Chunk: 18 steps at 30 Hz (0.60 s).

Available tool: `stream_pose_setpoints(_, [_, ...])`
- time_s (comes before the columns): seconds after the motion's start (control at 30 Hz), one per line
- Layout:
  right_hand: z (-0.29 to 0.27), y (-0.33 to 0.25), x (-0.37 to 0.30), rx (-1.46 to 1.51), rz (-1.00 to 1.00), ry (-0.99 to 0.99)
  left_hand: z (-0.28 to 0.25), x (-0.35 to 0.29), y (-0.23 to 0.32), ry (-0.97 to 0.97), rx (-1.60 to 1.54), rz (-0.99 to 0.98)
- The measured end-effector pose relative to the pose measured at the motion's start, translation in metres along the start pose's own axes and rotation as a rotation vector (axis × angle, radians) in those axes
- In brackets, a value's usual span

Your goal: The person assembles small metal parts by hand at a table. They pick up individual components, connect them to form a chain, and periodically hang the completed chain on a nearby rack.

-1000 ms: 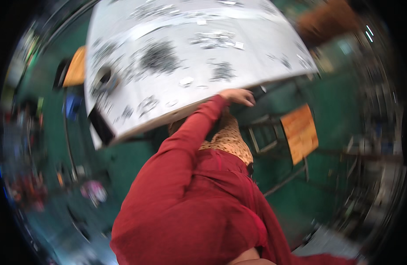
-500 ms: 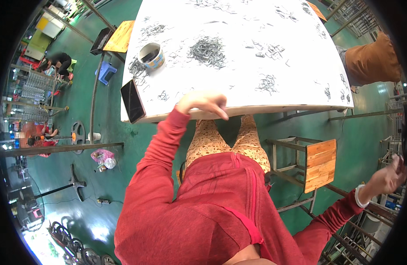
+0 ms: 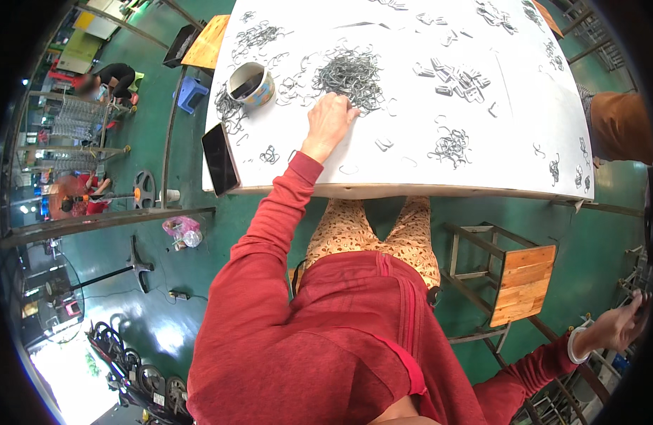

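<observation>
My left hand rests at the near edge of a heap of small dark hook-like pieces on the white-covered table. Its fingers are bunched together and pointed down into the heap; what they pinch is hidden. Left of it stands a round tub with a dark object inside, beside a phone lying at the table's left corner. Far out to the right, away from the table, my right hand is raised, a white band on its wrist. The dark picture rim covers its fingertips, so I cannot make out its grip.
Smaller groups of dark pieces lie across the table. A wooden-topped stool stands to my right. Another person's brown sleeve shows at the table's right side. A blue plastic stool and metal frames stand at left.
My left hand has moved from the table's front edge forward to the heap, its fingers now on the pieces. The right hand has shifted slightly lower in view.
</observation>
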State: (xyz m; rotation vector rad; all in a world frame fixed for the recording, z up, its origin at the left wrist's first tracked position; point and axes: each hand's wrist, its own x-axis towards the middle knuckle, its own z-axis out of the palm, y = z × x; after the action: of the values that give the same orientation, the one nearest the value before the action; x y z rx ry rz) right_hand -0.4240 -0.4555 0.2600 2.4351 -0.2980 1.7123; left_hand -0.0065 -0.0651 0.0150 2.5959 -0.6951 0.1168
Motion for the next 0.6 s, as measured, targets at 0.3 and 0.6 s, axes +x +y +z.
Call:
stream_pose_setpoints(0.3, [0.090, -0.073, -0.023, 0.339, 0.457, -0.298, 0.028, 0.016, 0.019, -0.028, 0.144, 0.014])
stream_pose_setpoints(0.6, [0.318, -0.076, -0.163, 0.441, 0.415, -0.574, -0.004, 0.021, -0.017, 0.119, -0.047, 0.129])
